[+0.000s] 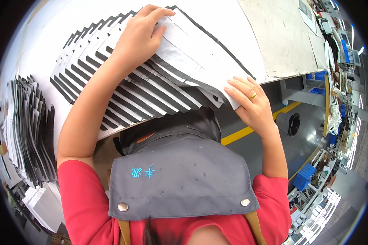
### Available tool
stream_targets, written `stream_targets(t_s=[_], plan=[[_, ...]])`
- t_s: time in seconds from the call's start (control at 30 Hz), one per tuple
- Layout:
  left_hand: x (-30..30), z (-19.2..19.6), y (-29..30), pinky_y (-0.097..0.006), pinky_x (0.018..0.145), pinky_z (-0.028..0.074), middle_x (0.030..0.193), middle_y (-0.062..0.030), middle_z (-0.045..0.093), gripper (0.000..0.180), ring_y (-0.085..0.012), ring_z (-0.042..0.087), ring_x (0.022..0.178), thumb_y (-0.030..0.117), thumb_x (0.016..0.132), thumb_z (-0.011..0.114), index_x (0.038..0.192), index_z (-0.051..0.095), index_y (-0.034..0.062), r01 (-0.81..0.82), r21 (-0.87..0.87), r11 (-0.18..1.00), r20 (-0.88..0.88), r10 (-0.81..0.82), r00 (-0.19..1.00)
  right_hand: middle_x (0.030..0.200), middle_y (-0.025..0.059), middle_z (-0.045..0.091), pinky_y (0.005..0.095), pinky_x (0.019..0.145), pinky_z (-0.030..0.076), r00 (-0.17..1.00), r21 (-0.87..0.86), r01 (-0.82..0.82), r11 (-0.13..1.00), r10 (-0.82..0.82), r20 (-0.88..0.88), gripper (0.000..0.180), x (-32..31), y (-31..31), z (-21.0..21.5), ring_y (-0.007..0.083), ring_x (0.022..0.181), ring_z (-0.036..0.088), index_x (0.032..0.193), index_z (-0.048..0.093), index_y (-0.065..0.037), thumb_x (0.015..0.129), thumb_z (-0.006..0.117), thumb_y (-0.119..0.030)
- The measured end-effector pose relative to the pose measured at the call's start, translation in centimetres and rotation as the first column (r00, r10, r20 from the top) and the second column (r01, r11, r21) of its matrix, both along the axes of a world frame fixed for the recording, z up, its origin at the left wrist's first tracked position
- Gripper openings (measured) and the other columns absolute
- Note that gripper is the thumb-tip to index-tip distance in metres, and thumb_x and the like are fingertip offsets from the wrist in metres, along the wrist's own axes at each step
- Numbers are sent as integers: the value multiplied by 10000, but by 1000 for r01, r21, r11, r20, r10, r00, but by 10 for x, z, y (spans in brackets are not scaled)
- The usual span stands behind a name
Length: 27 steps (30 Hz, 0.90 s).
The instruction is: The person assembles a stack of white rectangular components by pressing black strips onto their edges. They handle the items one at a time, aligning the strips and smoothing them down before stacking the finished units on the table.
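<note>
A fanned row of flat white pieces with black edges (pixel 122 77) lies across the white table (pixel 233 24). My left hand (pixel 140 30) rests on top of the far end of the row, fingers spread over a white piece. My right hand (pixel 249 102), with a ring on one finger, grips the near corner of the top white piece (pixel 200 61) at the table's edge. A grey apron (pixel 180 179) over red sleeves fills the lower part of the view.
A second fanned stack of grey and black pieces (pixel 28 126) stands at the left. A beige board (pixel 282 36) lies at the table's far right. Beyond the edge are a grey floor with a yellow line (pixel 249 130), blue bins (pixel 304 175) and workstations.
</note>
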<state>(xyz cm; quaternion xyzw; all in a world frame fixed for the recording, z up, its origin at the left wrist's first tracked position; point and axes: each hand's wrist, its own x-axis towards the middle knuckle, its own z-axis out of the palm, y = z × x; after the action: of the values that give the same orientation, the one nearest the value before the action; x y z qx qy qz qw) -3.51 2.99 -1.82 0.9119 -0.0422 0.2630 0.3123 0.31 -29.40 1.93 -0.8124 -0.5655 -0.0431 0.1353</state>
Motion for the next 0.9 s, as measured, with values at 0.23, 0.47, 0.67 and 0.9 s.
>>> stream_targets(t_s=[0.23, 0.47, 0.67, 0.9], plan=[[-1, -4, -5, -328, 871, 478, 1192, -80, 549, 373, -233, 567, 972, 72, 883, 600, 1250, 568, 127, -74, -184, 980, -116, 53, 992, 946, 104, 714, 299, 802, 515, 791, 22, 311, 950, -246, -560, 266, 26, 10, 10, 215, 860, 686, 1054, 679, 20, 801, 598, 5], [-4, 4, -6, -322, 856, 483, 1134, -110, 575, 472, -211, 563, 931, 48, 863, 626, 1316, 501, 91, -126, -346, 930, -253, 37, 967, 971, 65, 661, 371, 849, 473, 873, 46, -130, 990, 137, -468, 426, 23, 37, 26, 263, 965, 617, 1012, 713, -72, 599, 706, 31], [-4, 18, -9, -331, 853, 480, 1030, -130, 610, 426, -226, 577, 915, 53, 867, 619, 1282, 520, 49, -188, -364, 912, -386, 36, 922, 1051, 104, 668, 385, 905, 460, 383, 116, -486, 866, 331, -863, 342, 75, 61, 29, 269, 993, 622, 930, 730, -41, 868, 668, -372], [0, 17, -19, -418, 831, 467, 957, -185, 627, 266, -344, 594, 923, 32, 821, 600, 1081, 602, -24, -77, -118, 990, -291, 40, 956, 1215, 100, 576, 343, 942, 458, 870, 216, -123, 969, 210, -446, 236, 124, 153, 7, 271, 1102, 558, 1096, 655, -72, 876, 582, -29]])
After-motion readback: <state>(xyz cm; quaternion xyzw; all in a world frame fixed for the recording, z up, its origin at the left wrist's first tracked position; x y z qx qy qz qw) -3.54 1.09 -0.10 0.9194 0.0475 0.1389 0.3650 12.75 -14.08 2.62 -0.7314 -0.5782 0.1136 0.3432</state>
